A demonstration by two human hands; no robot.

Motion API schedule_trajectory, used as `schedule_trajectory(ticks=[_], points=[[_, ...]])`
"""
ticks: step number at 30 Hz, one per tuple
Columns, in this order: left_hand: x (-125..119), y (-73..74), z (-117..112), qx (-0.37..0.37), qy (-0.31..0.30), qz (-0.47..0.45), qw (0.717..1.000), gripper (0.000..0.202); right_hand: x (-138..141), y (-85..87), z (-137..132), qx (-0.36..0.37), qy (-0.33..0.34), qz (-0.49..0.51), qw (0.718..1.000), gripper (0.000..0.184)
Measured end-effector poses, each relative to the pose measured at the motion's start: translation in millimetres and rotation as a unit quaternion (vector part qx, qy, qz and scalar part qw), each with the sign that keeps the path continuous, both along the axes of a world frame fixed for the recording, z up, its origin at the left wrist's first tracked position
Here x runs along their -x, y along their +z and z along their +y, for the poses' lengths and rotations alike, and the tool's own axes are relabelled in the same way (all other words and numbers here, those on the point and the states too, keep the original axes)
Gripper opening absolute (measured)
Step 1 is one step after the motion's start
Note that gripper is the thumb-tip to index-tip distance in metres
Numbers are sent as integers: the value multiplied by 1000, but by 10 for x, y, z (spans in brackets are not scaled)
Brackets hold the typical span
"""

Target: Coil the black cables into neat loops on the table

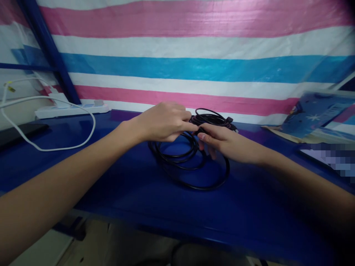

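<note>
A black cable (205, 188) lies in loose loops on the blue table (133, 177), below and between my hands. My right hand (222, 140) is closed on part of this cable, thumb and fingers pinching it. My left hand (166, 120) is closed with the back of the hand toward me, its index finger reaching to the cable at my right fingertips. What the left fingers hold, if anything, is hidden. Just behind my hands sits a second coil of dark cable (212, 118) with a connector end (229, 120) showing at its right.
At the back left are a white power strip (83, 109) with a plug in it and a looping white cord (93, 129). A flat black object (24, 133) lies at the left edge. A blue printed packet (310, 114) stands at right. Behind hangs a striped sheet (180, 68).
</note>
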State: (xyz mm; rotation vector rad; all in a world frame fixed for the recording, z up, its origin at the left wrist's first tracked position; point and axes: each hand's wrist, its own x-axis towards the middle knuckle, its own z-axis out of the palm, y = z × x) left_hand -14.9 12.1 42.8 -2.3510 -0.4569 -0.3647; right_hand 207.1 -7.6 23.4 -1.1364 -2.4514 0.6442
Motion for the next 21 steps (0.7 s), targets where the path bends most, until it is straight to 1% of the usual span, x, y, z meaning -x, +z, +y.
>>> schedule_trajectory(ticks=[5,10,13,15,17,19,21], points=[[-23,-18,-7,20,36,-5,999,37,-9,-9,8,2,-3,-4,1000,27],[-17,-30,0,8,35,-9,999,41,-25,-18,31,-12,-12,-17,1000,26],[-10,-48,18,27,45,-21,998,39,-13,-30,36,-5,-3,-19,1000,24],[-15,-64,26,65,37,-52,996,35,-1,-33,26,5,13,-11,1000,23],[-30,-68,20,126,12,-109,986,32,8,-21,6,14,35,8,999,25],[-51,-48,-8,207,-27,-176,962,28,9,10,-21,31,65,35,997,27],[-72,-2,-53,297,-63,-231,924,23,2,50,-47,54,99,66,991,29]])
